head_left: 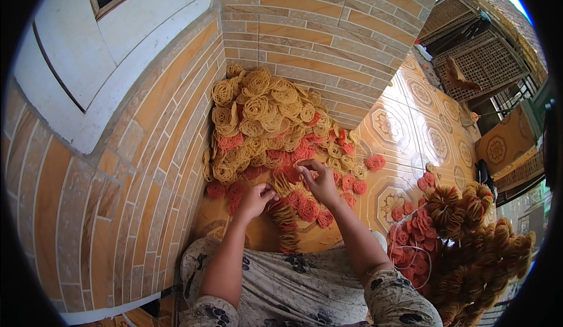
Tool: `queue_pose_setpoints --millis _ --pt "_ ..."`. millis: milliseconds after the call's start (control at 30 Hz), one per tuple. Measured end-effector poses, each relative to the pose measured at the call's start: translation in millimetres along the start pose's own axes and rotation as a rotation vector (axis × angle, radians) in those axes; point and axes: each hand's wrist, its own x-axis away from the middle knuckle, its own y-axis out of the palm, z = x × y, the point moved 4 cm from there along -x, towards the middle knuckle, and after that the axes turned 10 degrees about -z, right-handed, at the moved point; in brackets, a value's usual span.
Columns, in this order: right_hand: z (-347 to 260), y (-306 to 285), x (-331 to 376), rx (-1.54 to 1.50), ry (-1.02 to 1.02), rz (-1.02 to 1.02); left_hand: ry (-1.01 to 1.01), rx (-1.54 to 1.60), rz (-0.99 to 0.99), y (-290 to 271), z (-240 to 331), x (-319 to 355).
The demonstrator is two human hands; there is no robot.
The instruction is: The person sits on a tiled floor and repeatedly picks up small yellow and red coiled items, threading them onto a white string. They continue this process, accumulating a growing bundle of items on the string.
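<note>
My left hand [258, 201] is closed, thumb and fingertips pinched at the side of a row of yellow noodle-like crackers [282, 185]. Below it, a packed string of crackers [285, 230] hangs toward my lap, threaded face to face. My right hand [318, 180] is closed too, its fingertips pressed together beside the row's upper end, next to a red cracker [290, 172]. What exactly those fingertips hold is too small to make out. Beyond both hands rises a large heap of round, lacy yellow crackers [258, 107], with red crackers [307, 209] mixed in and scattered along its near side.
Brick-patterned walls [316, 28] meet behind the heap, and a white door [64, 51] stands left. Thick bundles of strung crackers [481, 256] and a red pile [413, 239] with pale string lie at my right. Woven racks [481, 63] stand farther back on the tiled floor [381, 127].
</note>
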Motion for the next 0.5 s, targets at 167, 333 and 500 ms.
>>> queue_pose_setpoints --millis 167,333,500 --pt "11.7 9.6 3.8 -0.198 0.319 -0.1 0.067 0.009 0.042 3.6 11.0 4.4" --pt "-14.2 5.3 17.2 0.046 0.074 -0.087 0.036 -0.1 0.115 6.1 28.6 16.5" --pt "-23.0 -27.4 40.8 0.233 -0.078 0.086 -0.08 -0.526 0.184 -2.7 42.4 75.3"
